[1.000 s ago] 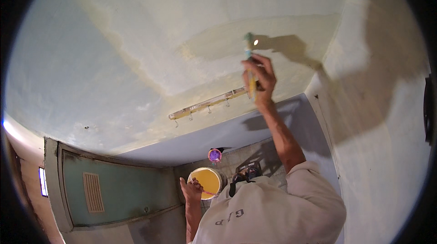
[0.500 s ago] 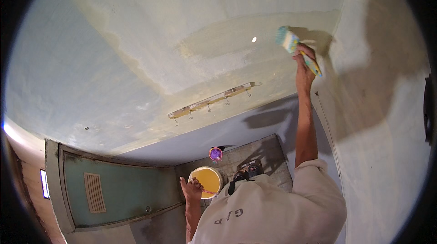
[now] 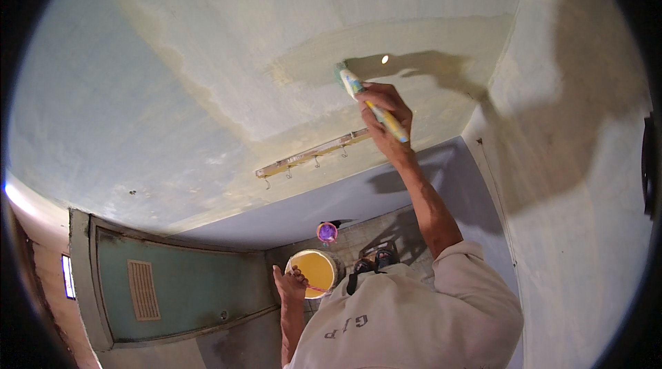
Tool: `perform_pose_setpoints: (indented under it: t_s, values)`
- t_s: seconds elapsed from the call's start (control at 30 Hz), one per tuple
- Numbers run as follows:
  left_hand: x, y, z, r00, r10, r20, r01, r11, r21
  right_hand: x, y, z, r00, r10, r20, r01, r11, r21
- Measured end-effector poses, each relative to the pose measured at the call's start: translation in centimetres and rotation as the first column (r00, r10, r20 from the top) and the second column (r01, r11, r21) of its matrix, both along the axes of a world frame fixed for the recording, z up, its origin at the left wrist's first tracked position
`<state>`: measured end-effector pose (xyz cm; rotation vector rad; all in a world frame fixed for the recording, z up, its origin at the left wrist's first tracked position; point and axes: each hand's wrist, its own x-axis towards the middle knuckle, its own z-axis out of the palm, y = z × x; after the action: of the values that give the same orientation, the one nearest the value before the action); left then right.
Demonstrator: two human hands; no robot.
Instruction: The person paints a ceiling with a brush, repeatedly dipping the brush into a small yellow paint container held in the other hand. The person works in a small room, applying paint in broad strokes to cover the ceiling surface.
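My right hand [image 3: 387, 113] is closed round the yellow, paint-spotted handle of a wide paintbrush [image 3: 349, 82]. The brush's greenish bristles touch the pale wall [image 3: 227, 38], at the left part of a darker, damp-looking patch. Low down, my left hand [image 3: 291, 283] has its fingers curled round the thin reddish handle of a bucket [image 3: 339, 271], thumb sticking up. Yellow-orange paint [image 3: 314, 271] fills much of the bucket. Part of the bucket's side is hidden by my shirt.
A rail with metal hooks [image 3: 303, 157] is fixed on the wall below my right hand. A small pink pot with purple contents [image 3: 327, 232] stands beyond the bucket on the tiled floor [image 3: 396, 226]. At left is a green door [image 3: 186, 283]; at right, a side wall [image 3: 558, 231].
My right hand has swept the paintbrush leftward and slightly down along the wall, away from the right corner. My left hand and the bucket have stayed about where they were.
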<state>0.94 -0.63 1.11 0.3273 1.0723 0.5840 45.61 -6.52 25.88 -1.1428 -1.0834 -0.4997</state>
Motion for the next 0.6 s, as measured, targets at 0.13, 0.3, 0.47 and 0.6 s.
perform_pose_setpoints:
  t_s: [0.13,0.3,0.47,0.6]
  values:
    - [-0.2,-0.3,-0.2,1.0,0.02,-0.014,-0.021,1.0,-0.006,5.7,-2.0,-2.8,0.958,-0.006,-0.287,0.036,0.994,0.1]
    - [-0.4,0.0,-1.2,0.999,0.009,0.034,-0.008,1.0,-0.03,8.4,-4.9,-3.1,0.696,0.121,-0.708,0.171,0.929,0.327]
    - [-0.3,0.1,-1.0,0.999,-0.015,0.046,0.016,1.0,-0.023,7.6,-4.2,-4.7,0.794,-0.211,-0.57,0.414,0.874,0.253]
    - [-0.3,0.1,-0.8,1.0,-0.012,0.028,0.012,1.0,-0.004,4.4,-0.9,-2.1,0.858,-0.513,-0.002,0.51,0.853,0.113]
